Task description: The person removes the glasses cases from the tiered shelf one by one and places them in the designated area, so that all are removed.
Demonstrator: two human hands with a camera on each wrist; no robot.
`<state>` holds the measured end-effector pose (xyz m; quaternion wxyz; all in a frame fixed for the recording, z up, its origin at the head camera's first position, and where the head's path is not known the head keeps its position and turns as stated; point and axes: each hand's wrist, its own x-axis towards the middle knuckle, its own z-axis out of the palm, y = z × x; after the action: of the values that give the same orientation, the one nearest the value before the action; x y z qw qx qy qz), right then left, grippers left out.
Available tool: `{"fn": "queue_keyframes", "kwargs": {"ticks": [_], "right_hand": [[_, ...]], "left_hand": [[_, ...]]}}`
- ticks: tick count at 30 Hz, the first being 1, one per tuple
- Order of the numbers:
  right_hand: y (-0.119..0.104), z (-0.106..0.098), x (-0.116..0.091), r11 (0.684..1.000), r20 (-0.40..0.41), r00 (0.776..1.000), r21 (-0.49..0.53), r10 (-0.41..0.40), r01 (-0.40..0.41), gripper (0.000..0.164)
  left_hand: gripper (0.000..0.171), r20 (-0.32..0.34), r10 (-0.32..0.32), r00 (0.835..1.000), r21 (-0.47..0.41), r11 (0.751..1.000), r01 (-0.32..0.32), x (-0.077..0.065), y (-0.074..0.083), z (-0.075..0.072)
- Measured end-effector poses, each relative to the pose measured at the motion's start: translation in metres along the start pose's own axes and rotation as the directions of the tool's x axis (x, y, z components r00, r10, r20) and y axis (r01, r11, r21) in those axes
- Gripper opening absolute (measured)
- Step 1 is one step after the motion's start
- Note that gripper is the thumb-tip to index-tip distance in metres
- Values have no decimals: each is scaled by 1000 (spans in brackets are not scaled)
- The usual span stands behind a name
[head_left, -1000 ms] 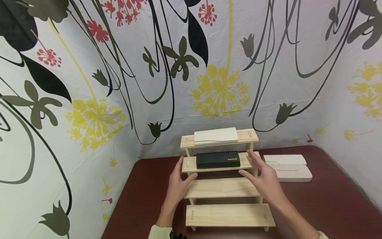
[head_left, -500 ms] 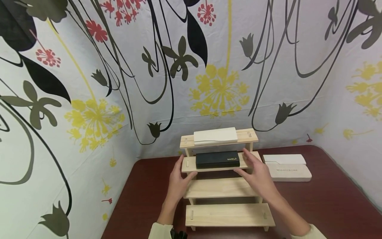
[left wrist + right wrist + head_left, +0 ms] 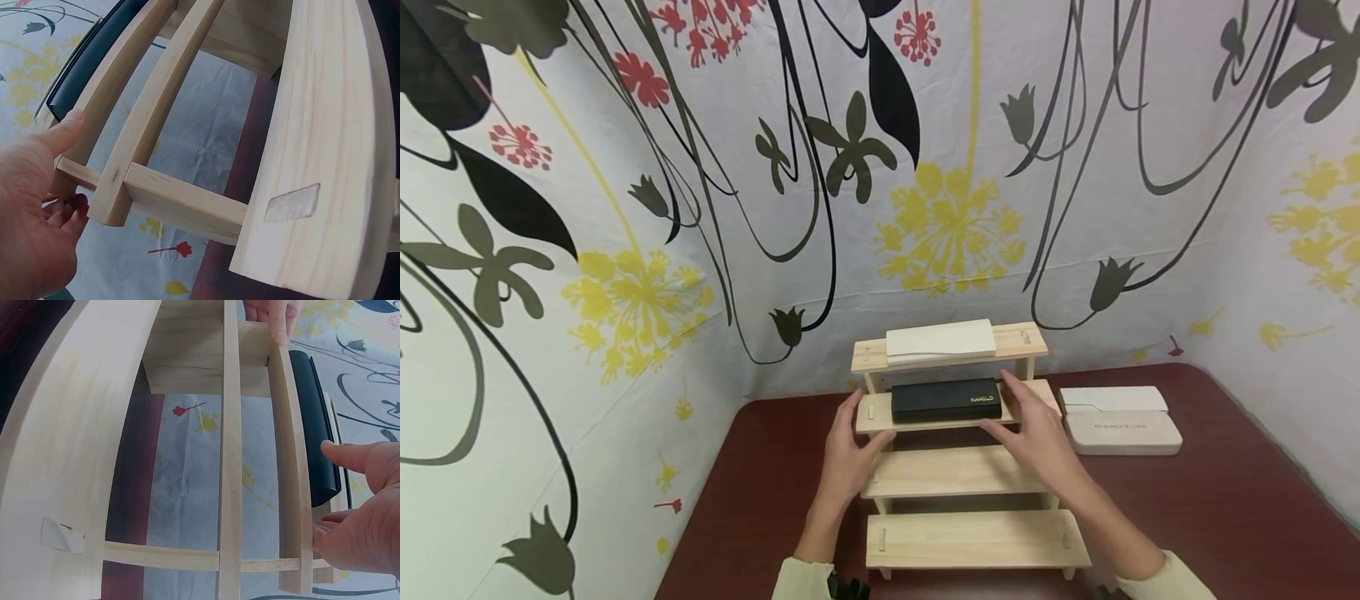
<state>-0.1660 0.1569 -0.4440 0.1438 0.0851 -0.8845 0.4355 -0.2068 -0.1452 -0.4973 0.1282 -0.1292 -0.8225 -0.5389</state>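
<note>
A four-tier wooden shelf rack (image 3: 958, 472) stands on the dark red table. On its second tier from the top lies a black case (image 3: 946, 402) with gold lettering. My left hand (image 3: 846, 462) grips the left end of that tier; in the left wrist view its thumb (image 3: 74, 119) rests on the board's edge and the other fingers curl beneath. My right hand (image 3: 1037, 437) is at the right end of the black case, fingers spread and fairly straight. In the right wrist view its thumb (image 3: 337, 453) overlaps the case; whether it presses it I cannot tell.
A white case (image 3: 940, 342) lies on the top tier. Another white case (image 3: 1123, 432) lies on the dark red table (image 3: 1217, 508) to the right of the rack. A flower-patterned cloth (image 3: 951, 250) hangs right behind and along both sides.
My right hand has moved left along the second tier, from the board's right end to the black case's right end. My left hand, the rack and the cases look unmoved.
</note>
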Motion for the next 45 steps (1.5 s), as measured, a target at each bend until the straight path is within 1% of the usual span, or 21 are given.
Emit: {"fn": "queue_keyframes", "kwargs": {"ticks": [5, 16, 23, 29, 33, 37, 39, 42, 45], "right_hand": [[-1, 3, 1, 1000, -19, 1000, -11, 1, -1, 80], [-2, 5, 1, 1000, -29, 1000, 18, -7, 7, 71], [-3, 6, 3, 1000, -31, 999, 7, -11, 11, 70], [-1, 7, 2, 1000, -43, 999, 26, -10, 11, 70], [-1, 7, -1, 999, -37, 999, 31, -6, 8, 74], [-3, 7, -2, 1000, -15, 1000, 5, -9, 9, 81], [-5, 6, -2, 1000, -7, 1000, -10, -16, 16, 83], [-7, 6, -2, 999, -13, 1000, -23, -23, 23, 78], [-7, 7, -1, 999, -41, 999, -29, -22, 21, 73]], "left_hand": [[93, -3, 8, 1000, -2, 1000, -8, 0, 0, 0], [90, 3, 5, 1000, -16, 1000, -5, -1, 2, -1], [88, 6, 10, 1000, -20, 1000, -10, 0, 0, -1], [87, 4, 17, 1000, -24, 1000, -17, 1, -2, 0], [87, 7, 16, 1000, -27, 1000, -15, 1, -1, 0], [89, 6, 7, 1000, -15, 1000, -7, 0, 0, 0], [89, 5, 3, 1000, -9, 1000, -3, 0, 1, -1], [90, 4, 3, 1000, -4, 1000, -3, 0, 1, -1], [90, 4, 5, 1000, -7, 1000, -5, 0, 1, -1]]}}
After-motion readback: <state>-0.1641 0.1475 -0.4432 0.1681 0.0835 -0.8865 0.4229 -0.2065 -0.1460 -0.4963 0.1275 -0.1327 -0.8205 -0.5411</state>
